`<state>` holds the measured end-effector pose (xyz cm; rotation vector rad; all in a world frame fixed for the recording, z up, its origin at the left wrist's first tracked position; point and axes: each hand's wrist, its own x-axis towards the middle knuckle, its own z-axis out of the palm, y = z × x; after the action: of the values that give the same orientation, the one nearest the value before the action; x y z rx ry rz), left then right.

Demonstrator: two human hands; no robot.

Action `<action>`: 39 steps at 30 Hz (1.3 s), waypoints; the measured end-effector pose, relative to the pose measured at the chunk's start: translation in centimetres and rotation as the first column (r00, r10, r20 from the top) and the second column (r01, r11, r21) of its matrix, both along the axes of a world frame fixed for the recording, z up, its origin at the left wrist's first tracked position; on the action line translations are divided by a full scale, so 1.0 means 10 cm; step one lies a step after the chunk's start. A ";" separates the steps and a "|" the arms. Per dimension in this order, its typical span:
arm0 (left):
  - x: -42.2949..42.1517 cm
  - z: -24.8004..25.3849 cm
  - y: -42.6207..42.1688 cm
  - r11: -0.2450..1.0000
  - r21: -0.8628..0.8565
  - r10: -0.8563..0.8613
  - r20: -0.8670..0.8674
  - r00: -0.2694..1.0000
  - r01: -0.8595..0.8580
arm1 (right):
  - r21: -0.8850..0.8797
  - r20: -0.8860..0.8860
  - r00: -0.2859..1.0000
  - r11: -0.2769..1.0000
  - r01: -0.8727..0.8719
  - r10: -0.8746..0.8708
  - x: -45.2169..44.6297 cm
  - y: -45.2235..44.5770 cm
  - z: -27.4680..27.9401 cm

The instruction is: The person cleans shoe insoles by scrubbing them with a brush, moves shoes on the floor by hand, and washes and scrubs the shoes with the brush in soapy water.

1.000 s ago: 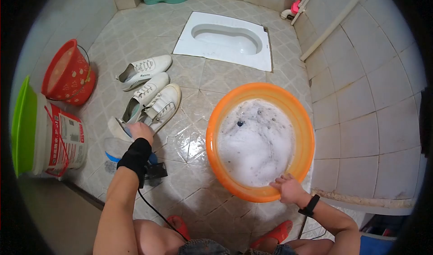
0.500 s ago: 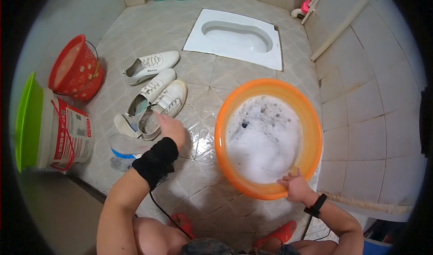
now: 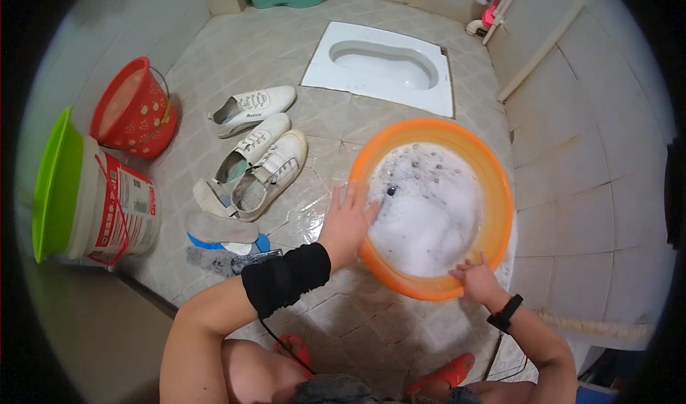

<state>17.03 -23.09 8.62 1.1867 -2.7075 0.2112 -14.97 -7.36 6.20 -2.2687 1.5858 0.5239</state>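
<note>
Near three white shoes [image 3: 268, 134], one basin [image 3: 500, 204] — left hand [image 3: 348, 222] spread, right hand [image 3: 480, 281] on its rim [image 3: 406, 285], grip unclear.

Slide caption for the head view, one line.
Left hand by, right hand on, a foamy orange basin; white shoes nearby.

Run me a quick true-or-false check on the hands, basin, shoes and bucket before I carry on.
1. The right hand is at the rim of the orange basin. True.
2. The left hand is holding a shoe. False: its fingers are spread beside the basin's left rim, with nothing visible in it.
3. White foam shows in the basin. True.
4. The white shoes are in the basin. False: they are on the floor, left of it.
5. The red bucket is left of the shoes. True.
</note>
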 end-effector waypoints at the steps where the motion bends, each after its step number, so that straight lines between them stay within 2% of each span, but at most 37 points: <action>1: -0.01 -0.01 0.05 0.988 0.063 -0.140 -0.009 0.990 0.140 | 0.002 -0.010 1.000 1.000 0.017 -0.017 0.01 -0.06 0.03; 2: -0.05 -0.01 0.11 0.950 0.123 -0.286 -0.034 0.958 0.288 | 0.024 -0.017 1.000 1.000 -0.004 0.004 0.01 -0.13 0.05; 3: -0.08 -0.06 0.16 0.938 0.120 -0.321 -0.058 0.945 0.325 | 0.047 -0.031 0.999 0.999 -0.013 0.015 0.01 -0.17 0.09; 5: -0.10 -0.22 0.22 0.818 0.404 -0.448 0.001 0.894 0.410 | -0.022 -0.028 1.000 1.000 -0.005 0.005 0.00 -0.17 0.03; 7: -0.14 -0.34 0.22 0.822 0.391 -0.421 -0.072 0.904 0.414 | 0.042 -0.089 0.996 0.999 0.026 -0.023 0.04 -0.22 0.09; 11: -0.16 -0.44 0.13 0.823 0.370 -0.443 -0.057 0.895 0.431 | 0.044 -0.111 0.993 0.998 0.037 -0.032 0.03 -0.28 0.15; 12: -0.18 -0.40 0.10 0.815 0.404 -0.447 -0.018 0.895 0.415 | 0.068 -0.133 0.990 0.996 0.054 -0.045 0.04 -0.31 0.17; 13: -0.21 -0.39 0.08 0.810 0.502 -0.414 0.123 0.902 0.303 | 0.099 -0.163 0.984 0.992 0.083 -0.066 0.04 -0.29 0.18; 15: -0.18 -0.31 0.05 0.796 0.491 -0.443 0.072 0.894 0.355 | -0.111 0.069 0.968 0.963 0.246 -0.239 -0.02 -0.15 0.13; 17: -0.19 -0.26 0.06 0.808 0.467 -0.439 0.072 0.896 0.359 | -0.431 0.271 0.953 0.867 0.249 -0.139 -0.05 0.02 0.52; 18: -0.14 -0.35 0.03 0.813 0.437 -0.452 0.061 0.890 0.383 | -0.427 0.240 0.952 0.859 0.281 -0.192 -0.10 0.19 0.69; 19: -0.11 -0.42 0.02 0.820 0.407 -0.462 0.055 0.885 0.403 | -0.419 0.257 0.950 0.866 0.273 -0.175 -0.14 0.36 0.85; 21: -0.13 -0.28 0.03 0.807 0.448 -0.447 0.037 0.894 0.385 | -0.406 0.250 0.946 0.865 0.295 -0.205 -0.26 0.78 1.00; 22: -0.14 -0.31 0.04 0.807 0.465 -0.446 0.073 0.892 0.365 | -0.205 0.221 0.870 0.852 0.483 -0.440 -0.35 1.08 0.98; 23: -0.13 -0.35 0.02 0.813 0.474 -0.437 0.113 0.893 0.338 | -0.013 0.153 0.754 0.762 0.647 -0.638 -0.42 1.36 0.94; 25: -0.13 -0.38 0.00 0.806 0.463 -0.456 0.092 0.885 0.367 | -0.145 0.179 0.606 0.589 0.795 -0.775 -0.55 2.01 0.77; 27: -0.14 -0.38 0.02 0.801 0.459 -0.472 0.090 0.877 0.384 | -0.267 0.119 0.503 0.460 0.847 -0.856 -0.65 2.70 0.60; 28: -0.15 -0.35 0.00 0.792 0.491 -0.476 0.124 0.871 0.363 | -0.332 0.138 0.398 0.337 0.881 -0.907 -0.67 3.03 0.50; 29: -0.17 -0.35 0.01 0.784 0.519 -0.480 0.159 0.863 0.341 | -0.393 0.165 0.288 0.205 0.896 -0.943 -0.71 3.34 0.41; 31: -0.21 -0.42 -0.03 0.779 0.533 -0.485 0.177 0.857 0.331 | -0.376 -0.031 0.079 0.085 0.923 -0.996 -0.73 3.83 0.37; 32: -0.26 -0.36 0.00 0.781 0.567 -0.473 0.267 0.840 0.260 | -0.376 -0.027 0.055 0.061 0.925 -0.998 -0.72 4.06 0.31; 33: -0.31 -0.31 0.03 0.783 0.594 -0.460 0.355 0.814 0.184 | -0.413 -0.071 -0.065 -0.030 0.910 -0.995 -0.72 4.28 0.26; 34: -0.30 -0.41 -0.03 0.770 0.587 -0.513 0.334 0.791 0.251 | -0.452 -0.112 -0.185 -0.115 0.885 -0.976 -0.70 4.46 0.23; 35: -0.30 -0.49 -0.06 0.764 0.588 -0.529 0.336 0.779 0.266 | -0.450 -0.114 -0.205 -0.133 0.883 -0.972 -0.69 4.63 0.20; 37: -0.43 -0.36 -0.02 0.775 0.591 -0.574 0.507 0.643 0.226 | -0.442 -0.154 -0.342 -0.245 0.863 -0.927 -0.67 4.85 0.13; 38: -0.43 -0.43 -0.03 0.775 0.588 -0.577 0.511 0.637 0.231 | -0.471 -0.160 -0.346 -0.237 0.850 -0.924 -0.64 4.92 0.07; 39: -0.45 -0.49 -0.01 0.767 0.574 -0.619 0.544 0.566 0.287 | -0.467 -0.155 -0.350 -0.244 0.850 -0.924 -0.63 4.97 0.03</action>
<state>12.53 -23.22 3.76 0.3837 -3.8171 -0.0274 -21.28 42.29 6.54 0.0591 3.0361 0.3916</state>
